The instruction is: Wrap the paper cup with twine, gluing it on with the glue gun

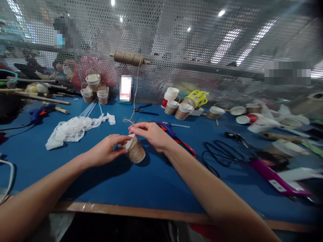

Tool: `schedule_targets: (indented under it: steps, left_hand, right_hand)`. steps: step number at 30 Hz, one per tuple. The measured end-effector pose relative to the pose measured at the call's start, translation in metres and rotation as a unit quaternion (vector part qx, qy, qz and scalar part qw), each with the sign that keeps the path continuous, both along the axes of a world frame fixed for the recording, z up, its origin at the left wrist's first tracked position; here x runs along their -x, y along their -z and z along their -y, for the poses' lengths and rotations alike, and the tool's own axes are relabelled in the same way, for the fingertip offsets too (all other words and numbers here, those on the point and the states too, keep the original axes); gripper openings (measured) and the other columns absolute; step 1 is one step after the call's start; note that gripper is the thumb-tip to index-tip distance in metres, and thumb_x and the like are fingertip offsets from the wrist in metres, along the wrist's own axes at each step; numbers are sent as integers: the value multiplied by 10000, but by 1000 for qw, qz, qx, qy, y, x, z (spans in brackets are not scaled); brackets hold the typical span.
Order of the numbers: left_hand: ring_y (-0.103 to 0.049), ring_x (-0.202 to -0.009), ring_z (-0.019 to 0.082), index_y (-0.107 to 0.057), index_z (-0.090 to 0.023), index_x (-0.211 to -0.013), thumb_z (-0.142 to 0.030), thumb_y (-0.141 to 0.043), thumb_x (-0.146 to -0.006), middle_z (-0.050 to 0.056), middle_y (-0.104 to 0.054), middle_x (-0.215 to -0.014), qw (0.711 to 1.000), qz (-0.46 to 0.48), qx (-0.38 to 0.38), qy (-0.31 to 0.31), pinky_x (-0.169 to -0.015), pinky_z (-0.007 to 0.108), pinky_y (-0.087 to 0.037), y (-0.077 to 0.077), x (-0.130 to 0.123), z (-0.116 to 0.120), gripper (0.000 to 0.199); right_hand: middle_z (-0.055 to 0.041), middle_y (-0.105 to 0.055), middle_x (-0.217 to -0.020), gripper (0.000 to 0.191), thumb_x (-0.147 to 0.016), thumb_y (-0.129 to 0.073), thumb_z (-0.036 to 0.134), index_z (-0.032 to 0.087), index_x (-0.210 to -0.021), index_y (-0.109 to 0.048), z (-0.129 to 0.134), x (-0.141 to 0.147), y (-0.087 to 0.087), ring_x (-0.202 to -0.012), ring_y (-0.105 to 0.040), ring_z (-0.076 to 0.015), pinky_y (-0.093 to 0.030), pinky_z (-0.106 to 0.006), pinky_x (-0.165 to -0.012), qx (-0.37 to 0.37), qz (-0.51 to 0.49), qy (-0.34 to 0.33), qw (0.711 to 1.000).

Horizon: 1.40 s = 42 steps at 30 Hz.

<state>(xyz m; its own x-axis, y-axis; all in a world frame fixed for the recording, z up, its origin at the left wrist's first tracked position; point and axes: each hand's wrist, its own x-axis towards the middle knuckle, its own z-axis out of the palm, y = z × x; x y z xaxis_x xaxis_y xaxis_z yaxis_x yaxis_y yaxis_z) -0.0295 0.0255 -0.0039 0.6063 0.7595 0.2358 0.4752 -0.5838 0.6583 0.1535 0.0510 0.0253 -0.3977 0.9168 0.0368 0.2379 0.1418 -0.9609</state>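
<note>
A small paper cup wrapped in brown twine (137,150) is tilted above the blue tabletop, its white rim toward the far left. My left hand (109,149) grips the cup at its rim, thumb below and fingers above. At the top of the rim, my right hand (150,133) has its thumb and fingertips closed on the twine strand (136,88). That strand runs up to a twine spool (128,58) on a rod at the mesh wall. The exact pinch point is partly hidden behind the fingers.
White lace (69,130) lies left; a blue glue gun (37,113) is beyond it. Behind my right hand are another glue gun (165,127) and pliers (146,110). Three small twine buckets (93,82) are stacked at the back. A black cable (222,153) and purple power strip (271,174) lie right.
</note>
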Motion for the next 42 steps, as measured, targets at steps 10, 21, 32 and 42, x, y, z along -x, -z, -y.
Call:
schedule_targets:
  steps: [10,21,32,42]
  left_hand:
    - [-545,-798,146,-562,-126,-867,-259,-488,-825,33,-605,-836,991,71,109,34,-744,271,-436,-7,-1,5,158]
    - [-535,-824,145,-562,-116,-885,-246,-498,-827,46,-601,-872,984,80,143,74,-772,262,-416,-12,-3,15,156]
    - [-531,-836,149,-561,-122,-877,-256,-513,-829,52,-599,-883,981,90,154,79,-785,266,-408,-13,-4,19,150]
    - [-522,-843,142,-562,-137,-854,-223,-523,-825,35,-594,-853,976,115,160,89,-775,248,-407,-16,-2,23,99]
  right_hand:
    - [7,-566,-666,196,-739,-591,333,147,-687,-561,35,-21,-9,-616,-497,-98,-408,-230,-600,-133,83,116,981]
    - [0,-573,-656,172,-747,-584,320,157,-691,-575,43,-24,-2,-588,-490,-105,-422,-240,-564,-147,51,131,979]
    - [-1,-558,-664,174,-749,-582,320,154,-699,-566,46,-27,4,-602,-486,-110,-414,-256,-584,-119,20,115,986]
    - [4,-533,-655,182,-780,-551,321,167,-684,-536,45,-26,9,-601,-482,-110,-416,-252,-571,-128,44,114,984]
